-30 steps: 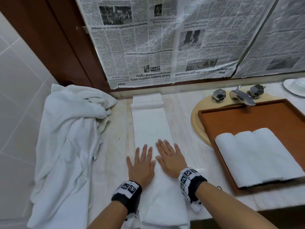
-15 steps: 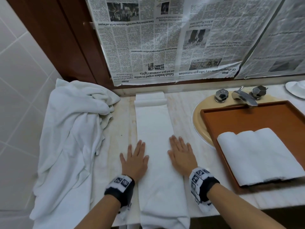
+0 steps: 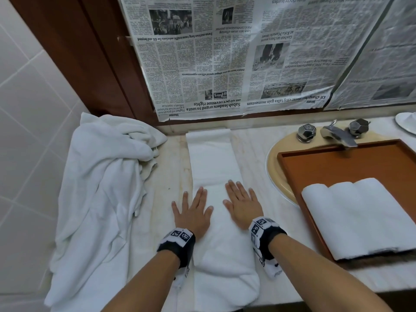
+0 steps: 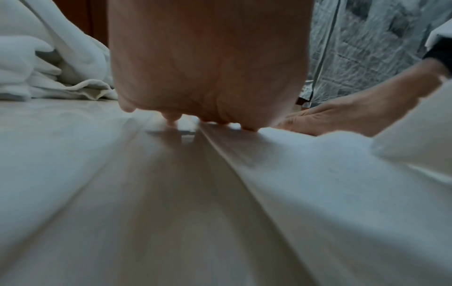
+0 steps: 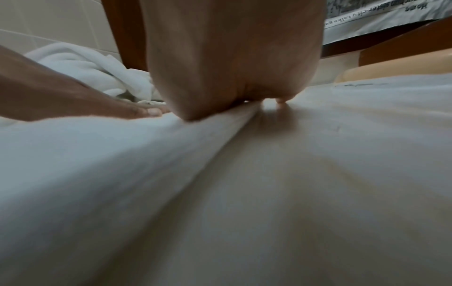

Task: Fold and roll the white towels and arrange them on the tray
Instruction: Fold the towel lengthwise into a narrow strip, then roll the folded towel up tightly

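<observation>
A long white towel (image 3: 213,163), folded into a narrow strip, lies lengthwise on the marble counter; its near end hangs over the front edge. My left hand (image 3: 193,210) lies flat with straight fingers on the strip's left edge, half on the counter. My right hand (image 3: 242,204) lies flat on the strip's right edge. In the left wrist view the towel (image 4: 318,174) runs under my palm (image 4: 208,58); the right wrist view shows its edge (image 5: 122,154) under my palm (image 5: 232,54). Three rolled white towels (image 3: 360,215) lie side by side on the brown wooden tray (image 3: 337,167).
A heap of unfolded white towels (image 3: 101,188) covers the counter's left end and drapes over the front. The tray sits over the beige sink (image 3: 276,167), below the metal tap (image 3: 337,135). Newspaper (image 3: 236,57) covers the wall behind. A white dish (image 3: 407,122) sits far right.
My hands first slid apart from the middle of the strip to its two edges, then drew a little closer together again. Both stayed flat throughout.
</observation>
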{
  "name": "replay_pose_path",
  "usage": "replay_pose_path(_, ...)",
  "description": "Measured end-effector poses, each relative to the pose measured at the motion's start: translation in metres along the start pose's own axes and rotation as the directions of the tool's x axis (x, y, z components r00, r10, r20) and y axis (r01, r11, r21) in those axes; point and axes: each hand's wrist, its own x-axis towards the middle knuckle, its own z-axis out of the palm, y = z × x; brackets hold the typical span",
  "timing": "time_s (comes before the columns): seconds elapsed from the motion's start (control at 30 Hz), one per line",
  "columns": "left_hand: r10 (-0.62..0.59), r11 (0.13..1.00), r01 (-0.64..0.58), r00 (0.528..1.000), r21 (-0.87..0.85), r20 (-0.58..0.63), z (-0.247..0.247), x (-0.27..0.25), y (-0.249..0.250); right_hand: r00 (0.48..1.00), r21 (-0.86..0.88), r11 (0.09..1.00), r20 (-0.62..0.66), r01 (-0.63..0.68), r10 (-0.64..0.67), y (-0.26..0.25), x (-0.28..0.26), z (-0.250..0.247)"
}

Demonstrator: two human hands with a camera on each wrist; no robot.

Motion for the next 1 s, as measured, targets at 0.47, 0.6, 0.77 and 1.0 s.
replay_pose_path(0.47,0.195,0.947,-0.205,0.979,-0.247,-0.061,-0.01,-0.052,-0.024,0.982,0.448,0.891,-0.188,0.069,0.019,0.011,-0.096,0.005)
replay_pose_path(0.6,0.251,0.924,-0.245,0.968,-0.294,-0.018,0.0,-0.095,-0.019,0.994,0.456,0.883,-0.076,0.108,-0.082,0.005,-0.15,0.012)
replay_pose_path(0.77,0.259,0.92,-0.239,0.965,-0.312,0.026,0.016,-0.101,-0.017,0.992,0.407,0.906,-0.001,0.113,-0.123,0.002,-0.164,0.021)
replay_pose_path(1.0,0.287,0.85,-0.269,0.957,-0.453,-0.029,0.017,-0.111,-0.023,0.999,0.42,0.907,0.009,0.042,-0.05,-0.009,-0.167,0.011)
